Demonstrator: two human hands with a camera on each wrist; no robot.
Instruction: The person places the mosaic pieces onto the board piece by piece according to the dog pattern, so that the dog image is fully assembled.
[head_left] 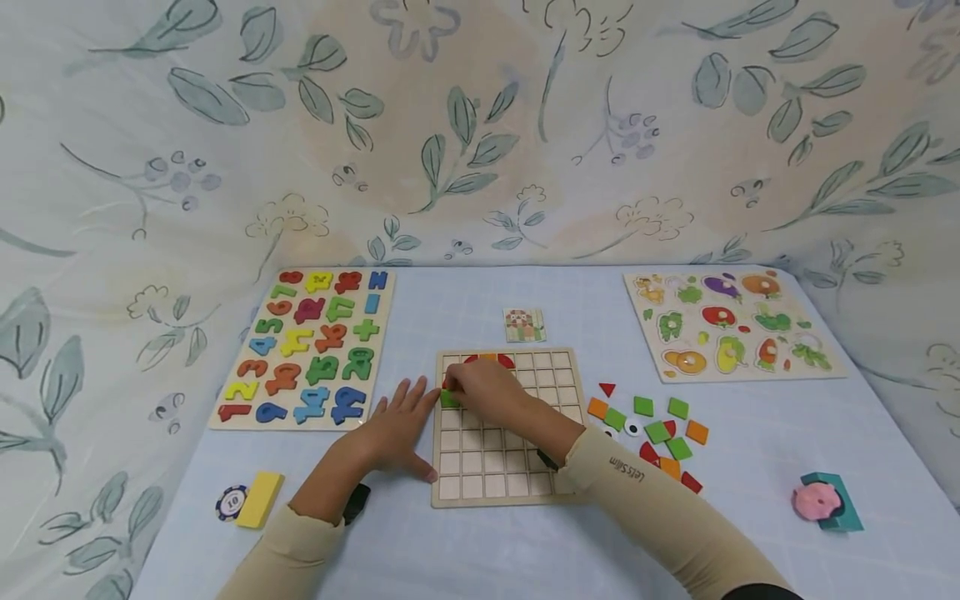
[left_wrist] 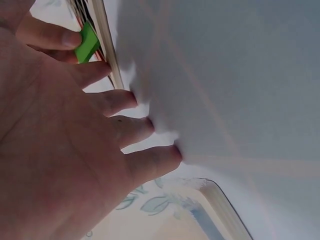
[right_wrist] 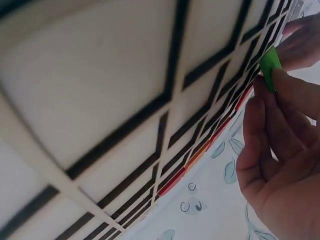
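A wooden grid board (head_left: 483, 463) lies in the middle of the table. My right hand (head_left: 491, 395) reaches over its upper left part and pinches a green square tile (right_wrist: 270, 68) between thumb and fingers, tilted above the left column. Red pieces (head_left: 507, 362) and an orange piece (head_left: 487, 357) sit in the top row, partly hidden by that hand. My left hand (head_left: 392, 432) rests at the board's left edge with fingers spread and nearly straight; in the left wrist view its fingertips touch the tablecloth.
Loose green, orange and red pieces (head_left: 643, 406) lie right of the board with round eye pieces (head_left: 633, 427). A picture card (head_left: 524, 325) lies behind it. A number puzzle (head_left: 300, 350), vegetable puzzle (head_left: 738, 325), yellow block (head_left: 260, 499), poker chip (head_left: 231, 502) and pink pig figure (head_left: 816, 502) stand around.
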